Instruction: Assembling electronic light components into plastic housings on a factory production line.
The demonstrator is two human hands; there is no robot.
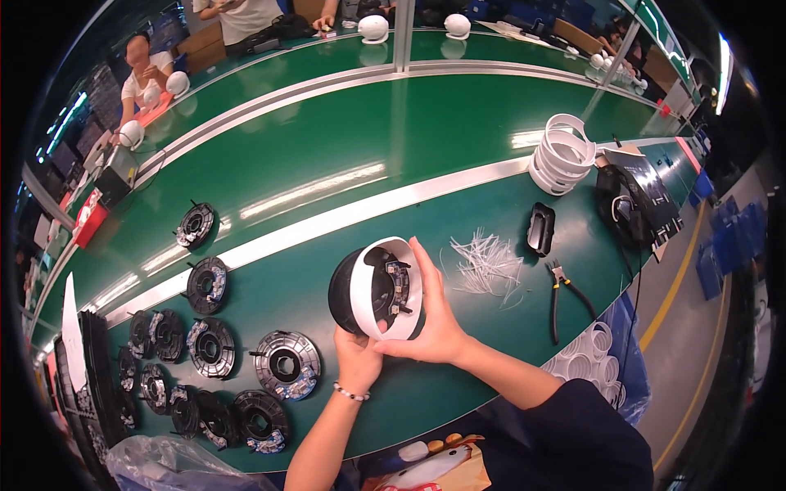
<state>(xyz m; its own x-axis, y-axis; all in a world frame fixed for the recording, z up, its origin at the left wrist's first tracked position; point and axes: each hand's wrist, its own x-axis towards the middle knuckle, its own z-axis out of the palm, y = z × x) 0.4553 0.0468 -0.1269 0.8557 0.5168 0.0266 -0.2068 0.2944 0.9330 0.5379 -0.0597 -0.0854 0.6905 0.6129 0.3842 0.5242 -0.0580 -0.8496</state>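
Observation:
Above the near part of the green table I hold a round black housing [338,293] with a white ring [363,296] around its open side. Inside the ring a small blue circuit board and black prongs show. My left hand [358,358] is closed on the underside of the assembly, its fingertips partly hidden. Around the right side of the white ring wraps my right hand [435,323], thumb low and fingers up along the rim. Left of my hands lies the nearest black disc [286,364], with a circuit board on its edge.
More black discs [211,348] spread across the left. Right of my hands are thin white cable ties [489,262], a black oval part [540,230], cutters [571,286] and stacked white rings [561,159]. A bag of white rings [596,340] hangs by the edge. People sit beyond the belt.

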